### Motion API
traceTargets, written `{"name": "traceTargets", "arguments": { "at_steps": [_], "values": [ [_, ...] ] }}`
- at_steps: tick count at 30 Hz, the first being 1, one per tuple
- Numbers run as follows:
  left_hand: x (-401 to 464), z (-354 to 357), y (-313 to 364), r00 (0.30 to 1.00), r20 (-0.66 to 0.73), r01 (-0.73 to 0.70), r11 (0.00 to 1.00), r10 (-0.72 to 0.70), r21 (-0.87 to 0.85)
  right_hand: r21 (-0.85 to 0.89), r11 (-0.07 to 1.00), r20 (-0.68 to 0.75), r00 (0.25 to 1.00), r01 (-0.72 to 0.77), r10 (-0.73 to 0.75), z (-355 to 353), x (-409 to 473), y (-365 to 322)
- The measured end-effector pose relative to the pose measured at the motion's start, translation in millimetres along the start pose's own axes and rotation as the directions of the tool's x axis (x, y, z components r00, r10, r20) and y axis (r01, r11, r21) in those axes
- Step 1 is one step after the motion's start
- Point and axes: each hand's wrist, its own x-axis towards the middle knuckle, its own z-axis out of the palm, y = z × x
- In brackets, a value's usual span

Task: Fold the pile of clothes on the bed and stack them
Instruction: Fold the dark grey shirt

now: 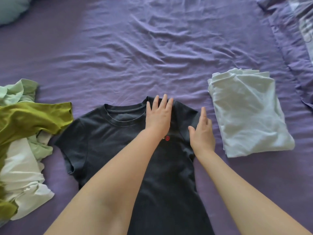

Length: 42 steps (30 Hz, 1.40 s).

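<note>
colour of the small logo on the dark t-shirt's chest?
Red, on the dark t-shirt; logo partly hidden by the left forearm. Head view.

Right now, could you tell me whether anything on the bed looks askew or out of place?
Nothing looks damaged. The black T-shirt lies slightly crooked, its right sleeve already folded in under the hands. The unfolded heap at the left overlaps its left shoulder.

Two bare forearms enter from the bottom edge, no sleeves visible on either up to the frame border. Left hand (158, 116) and right hand (202, 134): no rings, no watch, no bracelet, no gloves seen. Fingernails short, unpainted as far as can be told. Relative to the black t-shirt (105, 141): both hands show over its right shoulder area. No other body part in view.
</note>
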Motion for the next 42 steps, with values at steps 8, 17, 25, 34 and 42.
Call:
{"name": "traceTargets", "arguments": {
  "at_steps": [8,17,25,34,42],
  "values": [
    [44,-29,-5,0.971,-0.202,0.103,0.985,-0.131,-0.14,-0.045,0.956,-0.049,0.955,0.289,-0.291,-11,20,12],
    [-18,-3,38,0.948,0.078,0.231,0.498,-0.308,-0.836,0.129,0.99,0.049,0.997,0.061,-0.067,0,8,7],
    [-34,-25,7,0.821,0.568,0.484,-0.451,-0.064,-0.75,0.139,0.939,0.174,0.925,0.315,-0.336,-7,-12,-23],
    [-88,-16,-70,0.813,0.534,0.475,-0.267,-0.231,-0.838,-0.396,0.742,0.47,0.813,0.541,-0.343,35,-22,-39],
    [-154,2,-164,0.827,0.02,0.429,0.607,-0.562,-0.669,-0.551,0.657,0.472,0.841,0.515,-0.264,52,-53,-99]
  ]
}}
